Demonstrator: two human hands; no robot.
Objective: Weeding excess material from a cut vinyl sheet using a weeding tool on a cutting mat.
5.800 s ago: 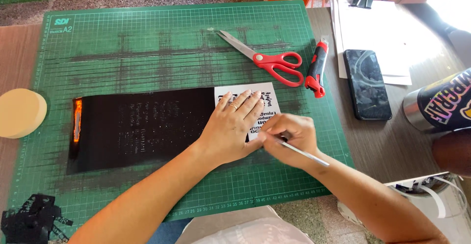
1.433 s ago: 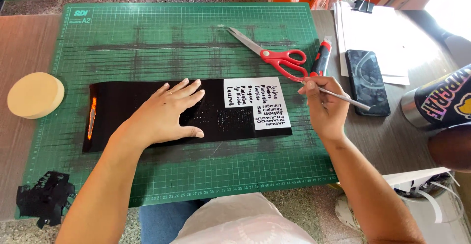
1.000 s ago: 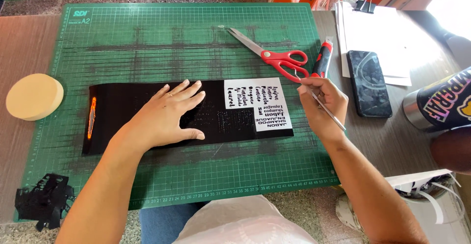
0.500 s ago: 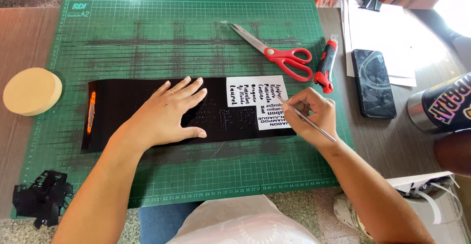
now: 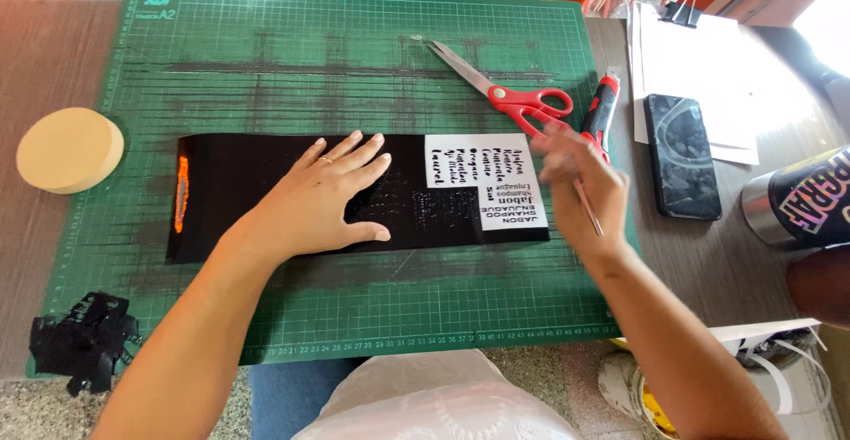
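Two hands work a black vinyl sheet on a green cutting mat

Nearest, a heap of black vinyl scraps [image 5: 84, 338] lies at the mat's left front corner; on the green cutting mat [image 5: 354, 42] the left hand [image 5: 323, 196] lies flat on the black vinyl sheet [image 5: 248, 227], fingers spread wide and palm down, while the right hand [image 5: 580, 183], blurred, pinches a thin pointed weeding tool [image 5: 589, 210] in narrow, closed fingers just beside the sheet's right end, where a white patch with black lettering [image 5: 487, 179] shows; a round cream foam pad [image 5: 66, 150] sits on the brown table off the mat's left edge; farther back lie red-handled scissors [image 5: 505, 90], a red utility knife [image 5: 600, 114], then a black phone [image 5: 682, 157] on white paper held by a binder clip [image 5: 682, 11], with a metal can [image 5: 801, 196] at the right
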